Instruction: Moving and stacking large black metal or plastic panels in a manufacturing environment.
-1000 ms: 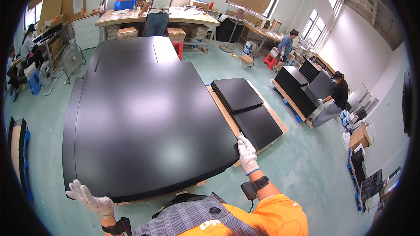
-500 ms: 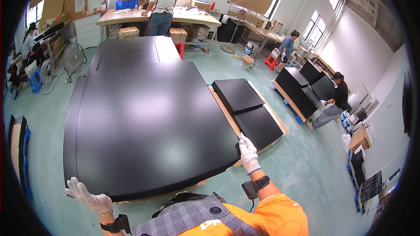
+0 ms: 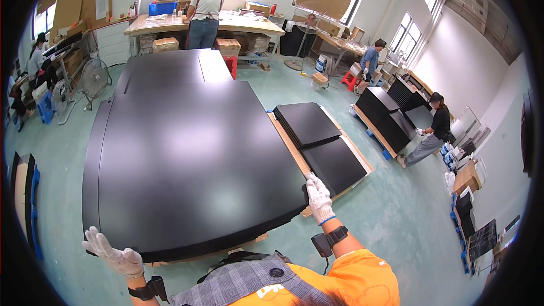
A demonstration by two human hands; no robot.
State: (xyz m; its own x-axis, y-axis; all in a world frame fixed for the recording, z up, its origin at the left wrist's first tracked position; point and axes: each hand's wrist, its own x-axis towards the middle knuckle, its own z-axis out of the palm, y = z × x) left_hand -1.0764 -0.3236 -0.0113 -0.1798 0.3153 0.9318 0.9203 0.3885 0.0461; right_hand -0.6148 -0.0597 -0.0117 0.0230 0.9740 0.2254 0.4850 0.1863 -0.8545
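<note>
Panel, broad, flat and satin black, lay just left of the smaller black panels. A white-gloved left hand was at its near corner farthest from those smaller panels, fingers extended and slightly apart; the right hand was at the near corner closest to them, fingers together, though I could not tell whether they clamped the edge. The broad sheet looked stiff, probably heavy and unwieldy, its smooth face likely slippery and easily scratched; opposite edges seemed the best hold.

Downward fisheye view, head height
</note>
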